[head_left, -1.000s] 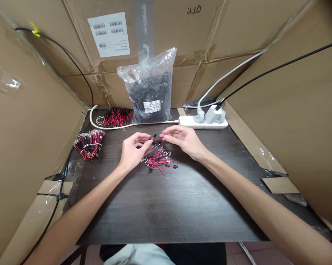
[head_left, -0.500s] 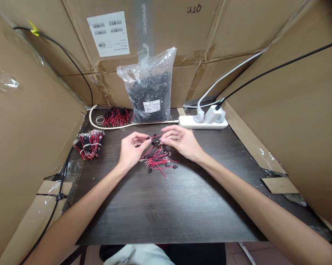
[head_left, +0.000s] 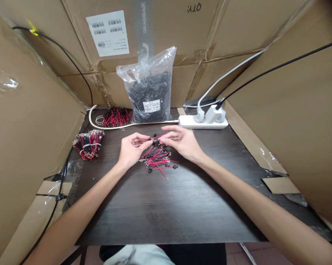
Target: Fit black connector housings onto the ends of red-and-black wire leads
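Note:
My left hand (head_left: 131, 150) pinches a small black plastic connector (head_left: 149, 139) between thumb and fingertips. From it a red wire (head_left: 162, 135) stretches toward my right hand (head_left: 186, 144). The right thumb and index-side fingers are closed on a thin dark wire whose pale metal end (head_left: 155, 140) points at the connector; the fingertips hide part of it. Right below both hands lies a loose pile of short red and black wires (head_left: 156, 156). Black connectors lie at its edges, one of them (head_left: 175, 167) on the right side.
A tied bundle of red and black wires (head_left: 90, 144) lies at the left, and another heap (head_left: 116, 117) behind it. A clear bag of black parts (head_left: 151, 92) stands against the cardboard wall. A white power strip (head_left: 203, 123) with plugs sits at the back right.
Both hands stay nearly in place. The pale wire end now shows between my fingertips, close to the connector, and the red wire reaches further over the right fingers.

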Motion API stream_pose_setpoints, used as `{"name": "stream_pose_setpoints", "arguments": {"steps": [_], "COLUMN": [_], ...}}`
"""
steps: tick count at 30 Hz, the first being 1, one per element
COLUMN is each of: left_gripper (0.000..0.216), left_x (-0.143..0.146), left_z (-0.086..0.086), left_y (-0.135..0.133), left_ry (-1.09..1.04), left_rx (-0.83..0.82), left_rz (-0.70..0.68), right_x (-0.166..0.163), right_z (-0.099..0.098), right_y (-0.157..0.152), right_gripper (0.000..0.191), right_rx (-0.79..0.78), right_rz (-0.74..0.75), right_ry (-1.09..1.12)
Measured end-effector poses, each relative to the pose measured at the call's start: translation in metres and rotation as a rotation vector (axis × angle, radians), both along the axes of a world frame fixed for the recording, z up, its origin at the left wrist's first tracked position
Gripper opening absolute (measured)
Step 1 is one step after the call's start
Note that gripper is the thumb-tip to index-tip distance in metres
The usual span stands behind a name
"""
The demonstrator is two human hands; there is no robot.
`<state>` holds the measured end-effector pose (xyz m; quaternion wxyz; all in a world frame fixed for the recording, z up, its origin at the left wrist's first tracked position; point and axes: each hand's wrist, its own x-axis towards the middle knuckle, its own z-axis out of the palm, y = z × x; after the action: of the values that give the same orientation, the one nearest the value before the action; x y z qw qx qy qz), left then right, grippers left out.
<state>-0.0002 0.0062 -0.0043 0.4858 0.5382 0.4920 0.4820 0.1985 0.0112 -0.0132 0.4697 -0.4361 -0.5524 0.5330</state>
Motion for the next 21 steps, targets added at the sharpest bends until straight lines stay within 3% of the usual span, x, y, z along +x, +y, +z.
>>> {"name": "stream_pose_setpoints", "arguments": {"steps": [13, 21], "left_gripper": [0.031, 0.031], "left_x": [-0.0018, -0.0015], "left_z": [0.0028, 0.0032], "left_y": [-0.0003, -0.0002], "left_ry": [0.01, 0.021], "left_rx": [-0.01, -0.015], "left_rz": [-0.083, -0.078], "right_x": [-0.0049, -0.0059], "right_z": [0.0002, -0.0004], "right_y": [-0.003, -0.004], "right_gripper": [0.079, 0.082], "right_rx": [-0.003, -0.047], "right_rz": [-0.041, -0.022], "right_ry": [0.097, 0.101]}}
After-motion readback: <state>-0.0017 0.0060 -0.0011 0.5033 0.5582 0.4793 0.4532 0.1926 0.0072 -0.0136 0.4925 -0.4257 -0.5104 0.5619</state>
